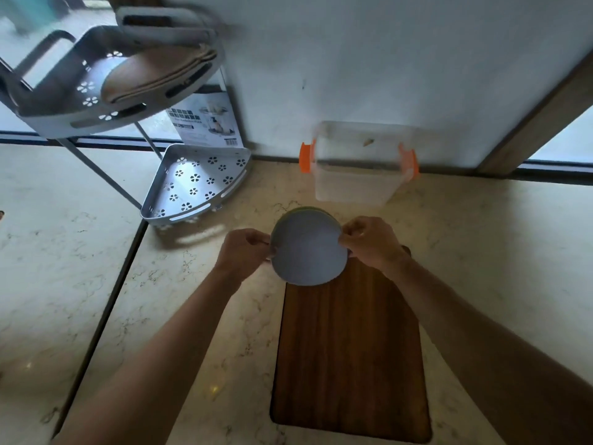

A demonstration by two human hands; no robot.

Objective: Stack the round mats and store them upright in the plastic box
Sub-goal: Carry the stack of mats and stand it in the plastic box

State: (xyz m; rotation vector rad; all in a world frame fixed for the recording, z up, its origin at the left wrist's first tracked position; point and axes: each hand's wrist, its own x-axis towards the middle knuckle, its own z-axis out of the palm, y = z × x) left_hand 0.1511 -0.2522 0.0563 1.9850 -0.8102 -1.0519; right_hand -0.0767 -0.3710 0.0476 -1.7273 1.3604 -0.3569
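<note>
**Mats stacked and in hand, box still waiting**

Lower centre of the frame, the long dark wooden cutting board (349,348) lies on the pale marble counter (64,252) with nothing left on it, so the gathering looks done. Up at centre right, against the white wall, the clear plastic box with orange side clips (357,175) stands open and looks empty, though blur makes that hard to confirm. Just below it, in mid-frame, the stack of round mats (308,248) is tipped on edge, grey-blue face toward the camera, a green rim peeking behind. The left hand (244,252) pinches its left edge; the right hand (369,240) pinches its right. Stacking appears finished; lowering the stack upright into the box remains.
</note>
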